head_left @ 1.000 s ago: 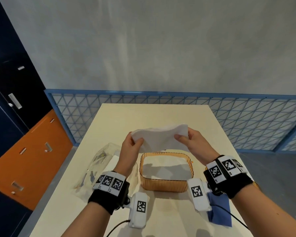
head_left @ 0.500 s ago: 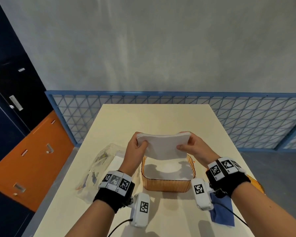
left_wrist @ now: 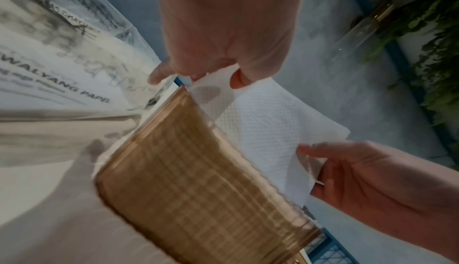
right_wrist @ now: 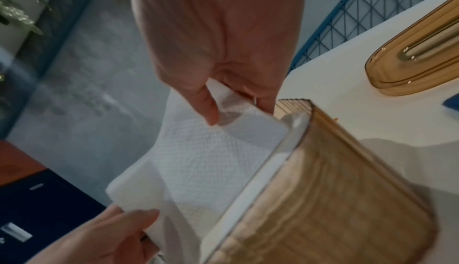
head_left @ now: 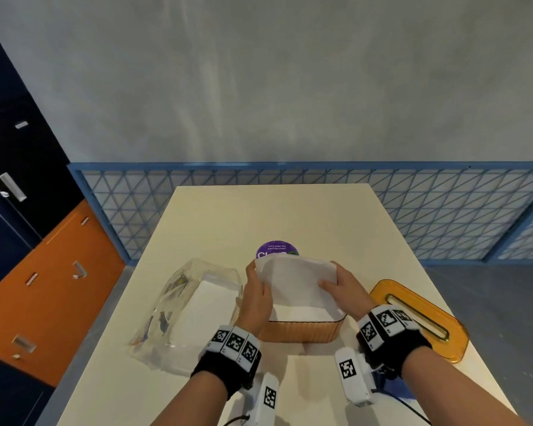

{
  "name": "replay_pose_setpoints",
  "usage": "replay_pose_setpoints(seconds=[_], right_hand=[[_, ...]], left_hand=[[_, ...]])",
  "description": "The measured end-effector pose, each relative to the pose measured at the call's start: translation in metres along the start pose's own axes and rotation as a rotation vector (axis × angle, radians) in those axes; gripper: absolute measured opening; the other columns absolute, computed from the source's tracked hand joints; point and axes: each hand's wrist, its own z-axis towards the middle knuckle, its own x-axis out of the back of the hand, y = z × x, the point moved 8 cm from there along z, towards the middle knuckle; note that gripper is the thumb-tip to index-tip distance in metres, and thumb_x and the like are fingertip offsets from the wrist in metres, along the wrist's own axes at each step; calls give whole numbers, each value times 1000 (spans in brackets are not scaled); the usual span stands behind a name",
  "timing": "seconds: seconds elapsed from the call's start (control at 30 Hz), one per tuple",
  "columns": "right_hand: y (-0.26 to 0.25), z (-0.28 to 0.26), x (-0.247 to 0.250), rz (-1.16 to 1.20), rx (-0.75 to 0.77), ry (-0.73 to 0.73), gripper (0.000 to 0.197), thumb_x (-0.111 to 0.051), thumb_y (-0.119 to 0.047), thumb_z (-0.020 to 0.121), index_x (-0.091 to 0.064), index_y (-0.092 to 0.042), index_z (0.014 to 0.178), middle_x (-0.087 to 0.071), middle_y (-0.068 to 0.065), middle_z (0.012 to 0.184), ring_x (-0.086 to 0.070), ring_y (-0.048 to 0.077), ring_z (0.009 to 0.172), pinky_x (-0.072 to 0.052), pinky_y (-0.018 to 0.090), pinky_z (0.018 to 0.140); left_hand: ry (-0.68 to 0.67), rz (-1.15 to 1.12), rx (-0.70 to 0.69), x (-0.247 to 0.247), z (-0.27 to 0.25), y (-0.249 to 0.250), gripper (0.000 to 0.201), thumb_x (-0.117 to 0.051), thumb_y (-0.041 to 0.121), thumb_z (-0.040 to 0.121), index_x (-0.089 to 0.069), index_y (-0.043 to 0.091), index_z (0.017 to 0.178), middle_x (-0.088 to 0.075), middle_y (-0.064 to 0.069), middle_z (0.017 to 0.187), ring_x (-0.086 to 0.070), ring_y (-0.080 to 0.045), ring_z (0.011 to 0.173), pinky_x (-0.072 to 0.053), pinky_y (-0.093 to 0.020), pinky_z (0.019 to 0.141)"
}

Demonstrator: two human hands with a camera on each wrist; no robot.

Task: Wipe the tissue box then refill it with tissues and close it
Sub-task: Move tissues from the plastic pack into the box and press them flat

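Observation:
An amber ribbed tissue box [head_left: 302, 332] [left_wrist: 198, 180] [right_wrist: 335, 199] stands open on the cream table, near the front. A white stack of tissues [head_left: 296, 281] [left_wrist: 268, 128] [right_wrist: 206, 156] sits tilted in its opening, the far edge raised above the rim. My left hand [head_left: 256, 296] [left_wrist: 216, 75] pinches the stack's left end. My right hand [head_left: 339, 289] [right_wrist: 223, 103] pinches its right end. The box's amber lid [head_left: 419, 318] [right_wrist: 417, 64], with a slot, lies on the table to the right.
A clear plastic tissue pack [head_left: 191, 309] lies open left of the box. A purple round sticker [head_left: 277, 249] lies just behind the box. A blue cloth [head_left: 391, 385] lies under my right wrist. A blue lattice rail [head_left: 413, 210] runs behind the table [head_left: 274, 216].
Both hands have lowered the tissue stack from above the box down into its opening. The view has tilted down, showing the lid and the purple sticker.

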Motion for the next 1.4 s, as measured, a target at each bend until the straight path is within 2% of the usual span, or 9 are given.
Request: replay_pose_setpoints(seconds=[0.23, 0.37, 0.5, 0.67, 0.77, 0.87, 1.0, 1.17, 1.4], right_hand=[[1, 12, 21, -102, -138, 104, 33, -53, -12, 91, -51, -3, 123, -59, 15, 122, -57, 29, 109, -46, 38, 91], [19, 10, 12, -304, -248, 58, 36, -53, -12, 91, -50, -2, 125, -58, 18, 125, -55, 32, 115, -44, 32, 90], [24, 8, 5, -444, -264, 72, 40, -51, -6, 91, -43, -2, 129, -57, 22, 124, -56, 35, 112, -47, 33, 87], [8, 1, -4, -715, -109, 71, 55, -49, -5, 92, -27, -6, 142, -42, 16, 134, -47, 30, 120, -45, 32, 92], [-18, -6, -4, -890, 148, 132, 58, -57, -15, 89, -32, -17, 142, -35, 9, 137, -38, 26, 122, -43, 33, 91], [-18, -6, -21, -1001, 233, -162, 53, -58, -31, 89, -39, -32, 139, -37, -3, 142, -34, 19, 133, -19, 49, 112], [13, -1, -30, -1091, 46, -490, 64, -56, -42, 88, -23, -45, 144, -14, -13, 157, -13, 13, 146, 6, 70, 108], [32, -2, -31, -1156, 21, -604, 65, -45, -45, 93, -7, -49, 145, 3, -15, 159, -3, 13, 148, 4, 71, 108], [15, -5, -22, -1175, 78, -489, 52, -42, -36, 97, -21, -45, 145, -16, -7, 158, -18, 16, 146, 3, 65, 111]], left_hand=[[131, 113, 98, 16, 14, 8, 63, -38, 7, 97, -9, 27, 149, -54, -1, 83, -52, -23, 88, -27, -46, 106], [22, 356, 188, 5, 17, -6, 80, -44, 3, 93, 6, 26, 150, -62, -10, 108, -57, -27, 103, -21, -50, 107], [3, 629, 116, -5, 23, -5, 88, -44, -1, 90, 12, 31, 149, -65, -7, 106, -58, -24, 104, -23, -53, 106], [35, 967, 9, -8, 23, 2, 81, -45, -1, 90, 0, 26, 152, -48, -7, 121, -47, -25, 117, -28, -53, 103], [-2, 1080, -234, -13, 22, 24, 67, -55, 11, 89, -25, 30, 146, -28, -7, 144, -31, -27, 130, -24, -57, 105], [-389, 1144, -421, -39, 15, 24, 53, -56, 24, 91, -38, 37, 139, -25, 3, 151, -25, -20, 139, -17, -60, 106], [-616, 1231, -291, -44, 16, 2, 57, -53, 30, 95, -27, 43, 144, -23, 5, 153, -23, -17, 143, -10, -68, 106], [-658, 1362, -274, -42, 14, -8, 64, -47, 29, 98, -10, 46, 147, -10, 5, 158, -13, -20, 147, -9, -73, 105], [-479, 1269, -269, -27, 17, 2, 55, -47, 24, 97, -25, 42, 145, -46, -2, 132, -48, -21, 125, -2, -71, 106]])
